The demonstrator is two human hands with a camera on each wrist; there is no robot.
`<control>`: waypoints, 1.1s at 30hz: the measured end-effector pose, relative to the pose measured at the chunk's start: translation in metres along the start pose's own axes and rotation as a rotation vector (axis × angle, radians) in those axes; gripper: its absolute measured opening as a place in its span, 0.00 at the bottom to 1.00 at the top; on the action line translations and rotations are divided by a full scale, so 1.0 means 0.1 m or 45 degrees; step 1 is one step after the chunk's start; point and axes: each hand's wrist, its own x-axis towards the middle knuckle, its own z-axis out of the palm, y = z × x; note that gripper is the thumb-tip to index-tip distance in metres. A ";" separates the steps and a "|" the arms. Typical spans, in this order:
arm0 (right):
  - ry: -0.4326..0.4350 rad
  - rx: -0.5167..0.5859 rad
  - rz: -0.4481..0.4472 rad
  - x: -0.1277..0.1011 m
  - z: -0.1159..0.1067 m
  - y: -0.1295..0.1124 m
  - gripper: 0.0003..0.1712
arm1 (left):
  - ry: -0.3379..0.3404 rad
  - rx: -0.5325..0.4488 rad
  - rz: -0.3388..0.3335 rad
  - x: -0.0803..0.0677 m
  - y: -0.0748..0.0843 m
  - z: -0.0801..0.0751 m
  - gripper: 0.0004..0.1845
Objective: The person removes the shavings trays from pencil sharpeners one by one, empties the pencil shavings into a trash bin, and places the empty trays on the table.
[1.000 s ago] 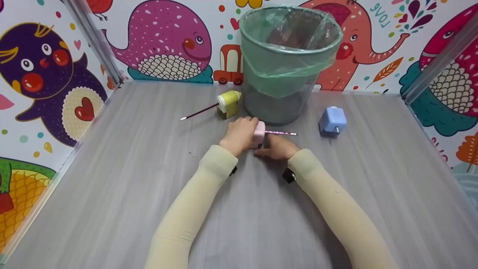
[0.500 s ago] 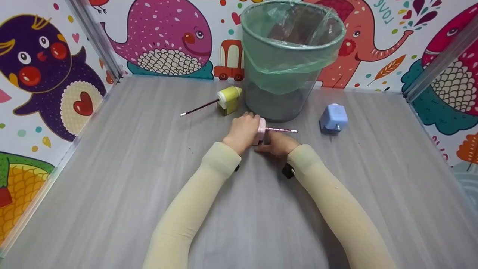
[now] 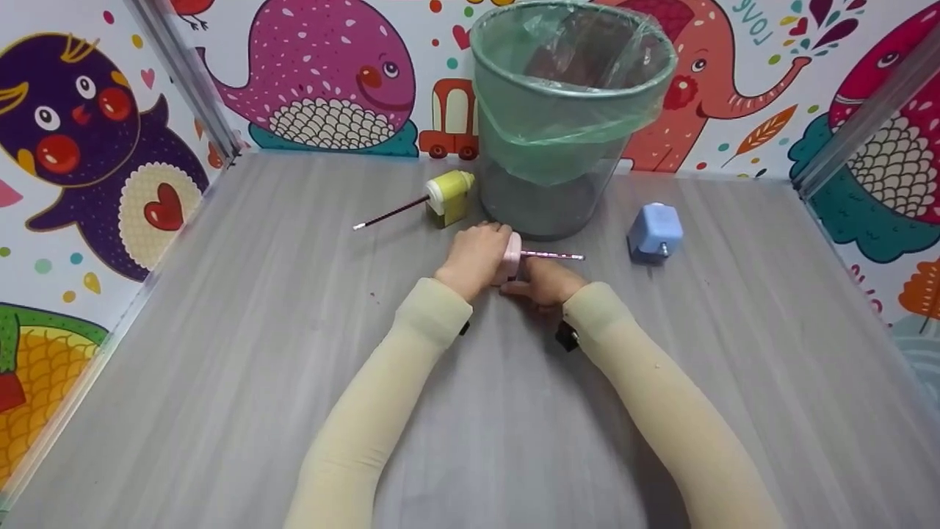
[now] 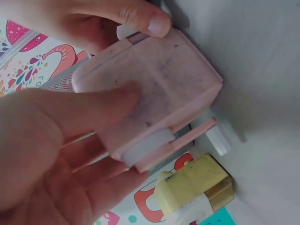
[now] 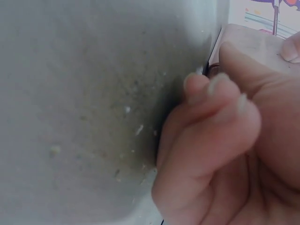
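We have the pink pencil sharpener (image 3: pixel 512 257) standing on the grey tabletop (image 3: pixel 220 353), just in front of the mesh waste bin (image 3: pixel 565 125), with our left hand (image 3: pixel 476 258) wrapped round its body, thumb on one face and fingers on the other, as the left wrist view shows; that grasp seems meant to keep the little box from sliding. A striped pencil (image 3: pixel 554 256) sticks out of its right side, lying level. Our right hand (image 3: pixel 545 283) sits low at the sharpener's near right side, fingers curled in against it (probably on a crank or drawer, though we cannot tell what they grasp). The yellow sharpener (image 3: pixel 449 197) with its own dark pencil (image 3: pixel 389 215) stands to the left of the bin, the blue sharpener (image 3: pixel 655 234) to the right, both well apart from our hands. The only readable writing is "love", upside down on the elephant wall sticker (image 3: pixel 750 28); the sharpeners show no brand.
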 end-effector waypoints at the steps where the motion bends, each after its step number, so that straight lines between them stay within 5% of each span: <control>1: 0.001 -0.003 -0.003 0.00 0.00 0.00 0.30 | -0.006 0.003 0.004 0.00 0.00 0.00 0.23; 17: -0.012 0.031 -0.003 -0.01 -0.02 0.02 0.23 | -0.042 0.003 0.018 0.02 -0.03 -0.01 0.28; 33: 0.093 -0.002 -0.059 -0.01 0.03 0.05 0.30 | -0.095 -0.021 0.010 0.03 -0.04 -0.01 0.31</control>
